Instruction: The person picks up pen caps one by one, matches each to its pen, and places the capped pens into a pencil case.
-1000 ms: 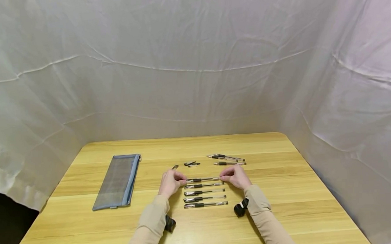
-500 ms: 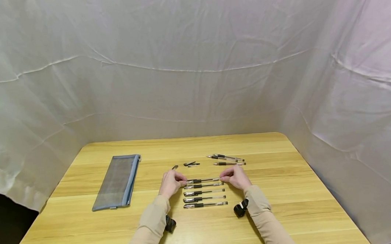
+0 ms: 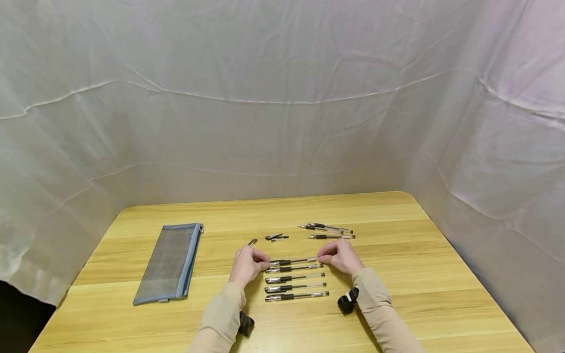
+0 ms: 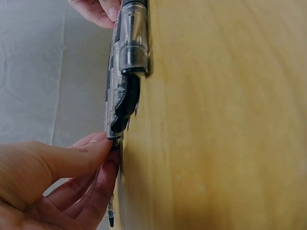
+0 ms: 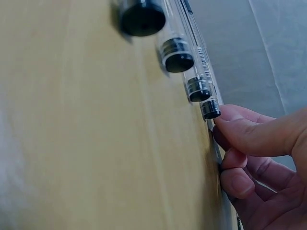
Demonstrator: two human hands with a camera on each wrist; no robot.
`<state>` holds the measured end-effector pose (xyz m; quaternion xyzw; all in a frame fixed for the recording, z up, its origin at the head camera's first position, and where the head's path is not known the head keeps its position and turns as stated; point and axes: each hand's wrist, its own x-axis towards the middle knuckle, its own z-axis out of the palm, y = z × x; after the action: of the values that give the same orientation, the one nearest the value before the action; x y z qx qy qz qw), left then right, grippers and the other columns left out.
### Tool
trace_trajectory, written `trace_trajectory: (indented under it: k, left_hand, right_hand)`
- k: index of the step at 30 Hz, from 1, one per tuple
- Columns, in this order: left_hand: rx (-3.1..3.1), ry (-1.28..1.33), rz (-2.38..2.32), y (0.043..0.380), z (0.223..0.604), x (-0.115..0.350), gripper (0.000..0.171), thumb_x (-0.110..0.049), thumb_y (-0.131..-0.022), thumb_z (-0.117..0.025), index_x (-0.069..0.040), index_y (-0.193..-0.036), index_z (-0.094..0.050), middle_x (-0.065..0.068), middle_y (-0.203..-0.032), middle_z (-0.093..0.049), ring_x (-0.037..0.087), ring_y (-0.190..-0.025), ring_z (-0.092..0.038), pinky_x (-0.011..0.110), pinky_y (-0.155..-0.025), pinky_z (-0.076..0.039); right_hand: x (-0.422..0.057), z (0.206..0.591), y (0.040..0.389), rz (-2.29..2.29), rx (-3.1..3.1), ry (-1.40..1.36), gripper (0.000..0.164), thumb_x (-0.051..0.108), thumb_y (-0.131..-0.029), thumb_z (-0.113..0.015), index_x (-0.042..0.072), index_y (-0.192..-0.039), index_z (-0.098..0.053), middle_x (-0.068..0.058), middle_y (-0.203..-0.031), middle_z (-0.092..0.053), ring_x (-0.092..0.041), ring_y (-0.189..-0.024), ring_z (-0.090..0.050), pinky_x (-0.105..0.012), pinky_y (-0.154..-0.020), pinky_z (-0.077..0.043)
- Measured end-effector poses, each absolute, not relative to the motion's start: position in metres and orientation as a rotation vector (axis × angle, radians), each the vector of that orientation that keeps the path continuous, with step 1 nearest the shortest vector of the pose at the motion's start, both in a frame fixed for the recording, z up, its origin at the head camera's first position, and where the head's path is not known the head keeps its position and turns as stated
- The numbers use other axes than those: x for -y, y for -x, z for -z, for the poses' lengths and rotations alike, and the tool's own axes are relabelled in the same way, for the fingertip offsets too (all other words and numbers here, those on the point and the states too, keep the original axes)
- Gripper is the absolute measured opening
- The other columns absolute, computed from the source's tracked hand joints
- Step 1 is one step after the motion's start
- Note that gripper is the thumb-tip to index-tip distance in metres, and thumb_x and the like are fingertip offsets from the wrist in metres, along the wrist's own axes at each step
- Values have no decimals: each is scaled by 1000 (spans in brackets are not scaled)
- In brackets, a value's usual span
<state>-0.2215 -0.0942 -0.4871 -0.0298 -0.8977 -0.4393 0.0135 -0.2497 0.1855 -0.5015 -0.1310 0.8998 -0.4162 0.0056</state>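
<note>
In the head view, a clear-barrelled gel pen (image 3: 294,261) with a black grip lies crosswise between my two hands, at the far end of a row of similar pens. My left hand (image 3: 246,265) pinches its capped left end between thumb and fingertips. At the opposite end, my right hand (image 3: 342,256) pinches the barrel tip the same way. Nearer to me, several capped pens (image 3: 296,287) lie parallel, caps to the left. The left wrist view shows their caps (image 4: 133,52) beside my thumb; the right wrist view shows their black end plugs (image 5: 178,61).
Beyond the hands lie uncapped pens (image 3: 332,237) and a small group of loose pen caps (image 3: 276,237). Another cap (image 3: 253,242) sits just past my left hand. A blue-edged mesh zip pouch (image 3: 172,262) lies flat at left on the wooden table (image 3: 414,308). Pale curtains (image 3: 280,134) surround it.
</note>
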Motion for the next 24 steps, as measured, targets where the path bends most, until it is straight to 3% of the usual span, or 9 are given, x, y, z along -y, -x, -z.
trace_trajectory:
  k: [14,20,24]
  left_hand:
    - [2798,82,1382,220,488,94,8,-2,-79,-81,-7,-86,-80,8,-93,-78,21,-88,-68,43,-91,-55]
    - [2757,73,1475,218,485,95,13,-4,-82,-80,-3,-96,-79,11,-95,-77,18,-83,-67,34,-77,-57]
    - [2710,69,1545,217,483,95,16,-6,-84,-79,-1,-99,-77,11,-91,-77,14,-76,-64,24,-68,-53]
  right_hand:
    - [-188,504,251,1380,-2780,357,7,3,-84,-78,2,-90,-79,-14,-92,-78,-11,-79,-66,-22,-74,-53]
    - [-194,504,250,1573,-2710,236,17,5,-85,-77,-2,-101,-76,-19,-98,-76,-9,-79,-64,-19,-72,-51]
    - [-202,501,251,1738,-2630,125,27,4,-87,-75,-7,-112,-71,-23,-103,-73,-8,-79,-61,-18,-71,-52]
